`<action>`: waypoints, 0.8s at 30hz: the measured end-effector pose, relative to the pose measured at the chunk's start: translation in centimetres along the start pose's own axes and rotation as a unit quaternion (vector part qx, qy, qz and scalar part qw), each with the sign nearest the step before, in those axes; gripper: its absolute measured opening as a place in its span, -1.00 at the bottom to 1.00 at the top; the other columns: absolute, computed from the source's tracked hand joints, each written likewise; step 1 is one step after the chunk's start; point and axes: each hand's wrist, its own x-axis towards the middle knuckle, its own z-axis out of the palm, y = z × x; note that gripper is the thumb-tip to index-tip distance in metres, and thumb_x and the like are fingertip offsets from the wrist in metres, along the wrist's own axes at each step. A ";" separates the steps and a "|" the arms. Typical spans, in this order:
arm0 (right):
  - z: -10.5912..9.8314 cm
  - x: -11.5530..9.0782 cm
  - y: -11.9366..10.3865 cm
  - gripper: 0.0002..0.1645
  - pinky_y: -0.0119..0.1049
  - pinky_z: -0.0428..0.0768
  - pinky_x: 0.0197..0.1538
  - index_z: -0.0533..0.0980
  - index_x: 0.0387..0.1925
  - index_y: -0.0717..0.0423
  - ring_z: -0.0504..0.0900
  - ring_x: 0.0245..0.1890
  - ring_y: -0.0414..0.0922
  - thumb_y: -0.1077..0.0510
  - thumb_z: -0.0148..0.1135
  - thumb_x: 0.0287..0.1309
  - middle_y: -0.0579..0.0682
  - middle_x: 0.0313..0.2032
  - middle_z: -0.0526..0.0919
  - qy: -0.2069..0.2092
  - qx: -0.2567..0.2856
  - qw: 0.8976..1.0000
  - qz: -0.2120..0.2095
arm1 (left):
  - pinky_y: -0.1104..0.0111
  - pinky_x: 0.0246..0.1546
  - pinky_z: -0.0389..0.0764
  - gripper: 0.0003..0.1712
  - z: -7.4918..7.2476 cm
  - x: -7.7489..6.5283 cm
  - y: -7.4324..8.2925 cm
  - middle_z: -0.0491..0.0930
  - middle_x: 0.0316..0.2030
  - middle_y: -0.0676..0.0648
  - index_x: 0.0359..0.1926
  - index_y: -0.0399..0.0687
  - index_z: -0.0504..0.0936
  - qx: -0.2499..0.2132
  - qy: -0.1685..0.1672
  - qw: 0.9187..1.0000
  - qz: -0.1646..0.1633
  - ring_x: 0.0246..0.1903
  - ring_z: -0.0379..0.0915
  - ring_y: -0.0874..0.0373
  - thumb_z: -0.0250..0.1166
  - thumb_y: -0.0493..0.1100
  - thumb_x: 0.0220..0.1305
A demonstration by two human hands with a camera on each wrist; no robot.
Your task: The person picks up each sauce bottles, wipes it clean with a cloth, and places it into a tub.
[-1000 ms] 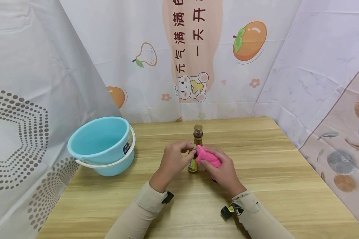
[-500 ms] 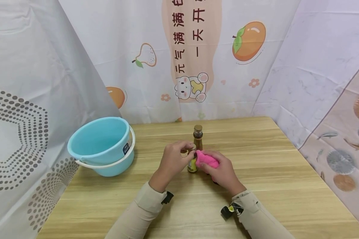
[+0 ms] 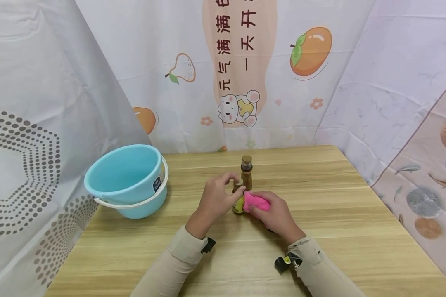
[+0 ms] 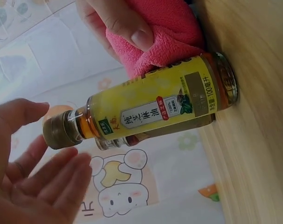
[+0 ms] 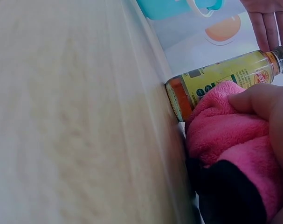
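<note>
A small sesame oil bottle (image 4: pixel 146 100) with a yellow label and brown cap stands upright on the table. My left hand (image 3: pixel 216 199) is held around the cap, thumb and fingers spread; in the left wrist view they are loosely spaced about the cap (image 4: pixel 62 130). My right hand (image 3: pixel 279 212) grips a bunched pink cloth (image 3: pixel 256 202) and presses it against the right side of the bottle, over part of the label. The right wrist view shows the thumb on top of the cloth (image 5: pixel 230 126), near the lower part of the bottle.
Just behind the oil bottle stands a second, brown bottle (image 3: pixel 247 177) with a gold cap. A light blue bucket (image 3: pixel 124 173) with a white handle sits at the left of the wooden table (image 3: pixel 330 202). Printed curtains (image 3: pixel 152 37) hang along the back and sides.
The right hand has moved the pink cloth lower along the bottle's side. The left thumb and fingers have spread away from the cap, which they were pinching.
</note>
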 end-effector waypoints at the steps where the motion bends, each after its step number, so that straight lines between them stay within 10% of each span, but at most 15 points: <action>1: 0.0 0.0 0.0 -0.51 -0.31 0.66 -0.16 0.69 0.09 -0.27 0.64 -0.14 -0.16 -0.07 0.59 0.09 -0.12 -0.01 0.71 0.000 -0.003 1.000 0.000 | 0.24 -0.06 0.78 -0.74 0.0 0.0 0.0 0.74 -0.17 0.02 -0.15 -0.04 0.67 0.008 0.005 1.000 -0.002 -0.10 0.72 0.11 0.52 -0.05 0.26; 24: -0.3 -0.1 -0.7 -0.44 -0.37 0.70 -0.16 0.64 0.20 -0.28 0.66 -0.03 -0.15 0.01 0.57 0.16 -0.17 0.15 0.67 0.073 0.055 0.989 -0.115 | 0.38 -0.14 0.79 -0.86 0.0 0.0 -0.1 0.75 -0.23 0.02 -0.15 -0.07 0.74 -0.019 0.008 1.000 0.006 -0.21 0.72 0.20 0.48 -0.21 0.28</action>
